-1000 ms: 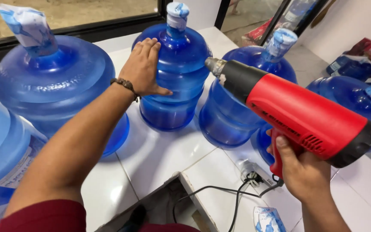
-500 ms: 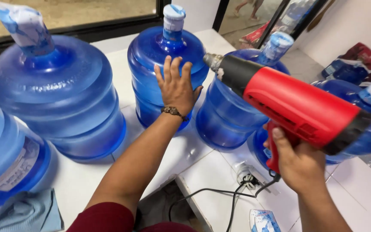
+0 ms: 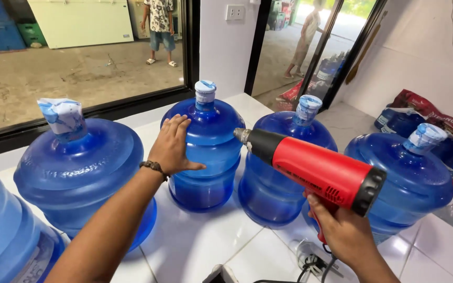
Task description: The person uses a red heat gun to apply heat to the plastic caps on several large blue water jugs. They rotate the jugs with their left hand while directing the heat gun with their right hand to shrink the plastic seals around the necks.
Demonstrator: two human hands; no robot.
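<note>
Heat gun aimed at a capped water jug, seals partly shrunk.
Our left hand (image 3: 173, 147) lies flat, fingers spread, on the shoulder of the middle blue jug (image 3: 209, 152) on the white tiled counter (image 3: 205, 243); our right hand (image 3: 345, 230) is wrapped tight round the red heat gun (image 3: 315, 170), metal nozzle beside its neck. That jug's cap seal (image 3: 204, 92) looks snug; the left jug's sleeve (image 3: 63, 118) is loose, crinkled. Translucent ribbed plastic.

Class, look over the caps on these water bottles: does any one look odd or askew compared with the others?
Yes. The cap wrap on the big bottle at the left is loose, crumpled and tilted, while the wrap on the bottle under the left hand sits snug.
</note>
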